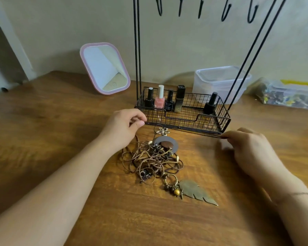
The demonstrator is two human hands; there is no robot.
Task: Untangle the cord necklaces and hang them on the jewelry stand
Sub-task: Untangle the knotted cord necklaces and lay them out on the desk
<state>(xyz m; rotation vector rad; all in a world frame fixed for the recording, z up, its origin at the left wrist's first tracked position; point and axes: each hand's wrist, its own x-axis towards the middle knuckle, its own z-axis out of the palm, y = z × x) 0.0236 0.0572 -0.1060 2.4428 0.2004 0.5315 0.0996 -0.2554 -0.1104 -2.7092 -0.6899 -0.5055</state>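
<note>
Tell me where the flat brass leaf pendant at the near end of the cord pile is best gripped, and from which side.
Pinch the flat brass leaf pendant across its broad upper end, beside the ring and wooden beads, coming from above and the right. It lies flat on the wooden table, its tip clear of the tangled brown cord necklaces, so that side looks unobstructed; the right hand is probably nearer.

Wooden table (60, 121) with necklaces (153, 160), stand (185, 119), mirror (104, 68), tubs (219, 82).

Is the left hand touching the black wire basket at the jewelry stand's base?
Touching. The head view shows the left hand with its fingertips against the front left corner of the black wire basket.
</note>
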